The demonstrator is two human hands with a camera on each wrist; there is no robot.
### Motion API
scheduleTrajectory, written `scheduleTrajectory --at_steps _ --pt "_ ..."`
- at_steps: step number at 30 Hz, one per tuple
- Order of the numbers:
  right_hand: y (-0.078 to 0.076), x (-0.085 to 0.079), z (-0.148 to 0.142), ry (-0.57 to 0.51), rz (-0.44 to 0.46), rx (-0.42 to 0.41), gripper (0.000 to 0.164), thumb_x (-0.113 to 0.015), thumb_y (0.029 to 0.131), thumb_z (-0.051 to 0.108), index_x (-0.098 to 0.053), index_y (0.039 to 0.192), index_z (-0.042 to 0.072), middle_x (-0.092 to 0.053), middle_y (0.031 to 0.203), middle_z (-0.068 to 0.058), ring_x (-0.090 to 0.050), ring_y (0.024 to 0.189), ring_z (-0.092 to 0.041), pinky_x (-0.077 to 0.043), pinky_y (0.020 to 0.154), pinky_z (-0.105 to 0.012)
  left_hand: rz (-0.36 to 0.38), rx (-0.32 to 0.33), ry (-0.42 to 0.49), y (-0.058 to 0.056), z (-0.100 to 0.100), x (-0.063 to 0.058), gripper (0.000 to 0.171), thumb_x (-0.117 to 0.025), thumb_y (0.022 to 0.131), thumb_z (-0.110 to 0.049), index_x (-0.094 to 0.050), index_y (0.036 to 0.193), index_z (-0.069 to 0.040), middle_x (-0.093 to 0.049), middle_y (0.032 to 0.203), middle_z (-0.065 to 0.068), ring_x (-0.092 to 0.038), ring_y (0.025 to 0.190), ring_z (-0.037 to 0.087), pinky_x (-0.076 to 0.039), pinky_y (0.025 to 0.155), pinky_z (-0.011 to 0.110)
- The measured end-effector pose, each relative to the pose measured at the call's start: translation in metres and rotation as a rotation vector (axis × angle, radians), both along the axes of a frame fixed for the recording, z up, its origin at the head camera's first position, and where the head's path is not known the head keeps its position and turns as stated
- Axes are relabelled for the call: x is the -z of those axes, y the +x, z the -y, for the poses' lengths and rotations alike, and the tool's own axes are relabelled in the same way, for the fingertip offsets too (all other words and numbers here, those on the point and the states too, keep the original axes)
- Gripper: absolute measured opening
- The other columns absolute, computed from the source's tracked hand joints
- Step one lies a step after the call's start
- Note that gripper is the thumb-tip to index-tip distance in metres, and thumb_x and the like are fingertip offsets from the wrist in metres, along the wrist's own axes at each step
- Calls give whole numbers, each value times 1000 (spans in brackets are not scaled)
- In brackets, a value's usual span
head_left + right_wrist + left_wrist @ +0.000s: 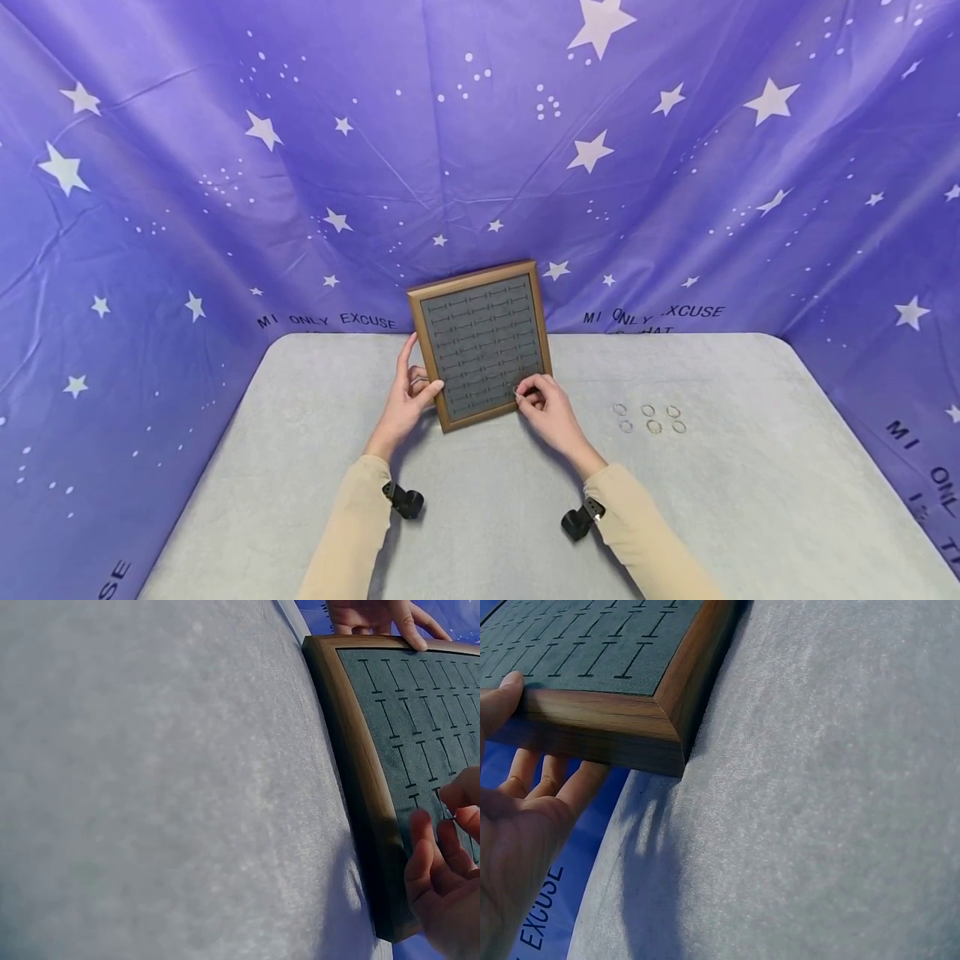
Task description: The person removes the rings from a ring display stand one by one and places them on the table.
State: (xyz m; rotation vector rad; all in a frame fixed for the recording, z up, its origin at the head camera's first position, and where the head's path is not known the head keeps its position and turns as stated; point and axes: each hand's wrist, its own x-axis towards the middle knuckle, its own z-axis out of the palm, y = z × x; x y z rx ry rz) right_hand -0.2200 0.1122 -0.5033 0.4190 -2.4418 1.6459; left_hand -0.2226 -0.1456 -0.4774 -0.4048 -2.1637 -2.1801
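Observation:
A ring display tray [480, 333] with a brown wooden frame and a dark grey-green slotted pad is propped up, tilted, on the table. My left hand [405, 404] grips its left side, thumb on the front of the frame and fingers behind. In the left wrist view, the wooden corner [671, 727] rests on the table. At the tray's lower right my right hand [553, 414] pinches a small ring [516, 389] against the slotted pad. The right wrist view shows those fingertips [459, 791] right at a slot; they largely hide the ring.
Several rings [654, 426] lie in two rows on the pale grey table [720, 517], right of the tray. A purple curtain with white stars [480, 167] hangs close behind the table and along both sides.

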Motion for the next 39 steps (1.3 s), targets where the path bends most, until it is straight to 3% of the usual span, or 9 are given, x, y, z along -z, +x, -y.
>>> scheduleTrajectory --at_steps 5,10,12,18,22,39 --pt "4 0 -3 -30 18 19 13 -64 84 -10 -61 89 2 -56 94 -11 -61 78 -19 -45 64 -21 -4 4 8 0 0 0 86 -61 92 4 -7 156 -16 -41 92 8 -48 70 14 -44 67 25" --pt "21 -27 -4 -17 21 0 9 -61 84 -13 -60 90 -7 -58 93 -19 -61 78 -28 -44 63 -21 3 7 6 0 0 0 86 -61 92 4 -7 156 -18 -41 93 8 -47 70 14 -44 68 24" --pt "23 -29 -6 -10 29 -5 8 -61 84 -14 -59 90 -9 -59 93 -21 -61 78 -31 -44 63 -22 3 9 8 0 0 0 86 -60 92 4 -7 156 -19 -41 93 8 -48 71 15 -44 68 24" --pt "11 0 -18 -7 23 27 13 -64 83 -12 -62 90 -1 -62 94 -13 -59 74 -20 -42 60 -21 1 8 13 0 0 1 87 -60 92 5 -7 156 -18 -41 93 9 -50 75 15 -45 69 24" --pt "13 1 -26 8 16 35 14 -63 83 -10 -63 90 2 -61 93 -9 -56 71 -12 -42 60 -21 -3 8 8 0 0 1 87 -60 92 6 -6 156 -16 -40 93 10 -50 76 15 -45 69 24" --pt "20 -2 -49 26 40 77 12 -65 83 -7 -64 92 1 -59 93 -10 -54 69 -13 -43 59 -21 2 12 8 2 -1 0 87 -60 92 5 -4 156 -17 -41 94 12 -54 82 18 -48 71 24"
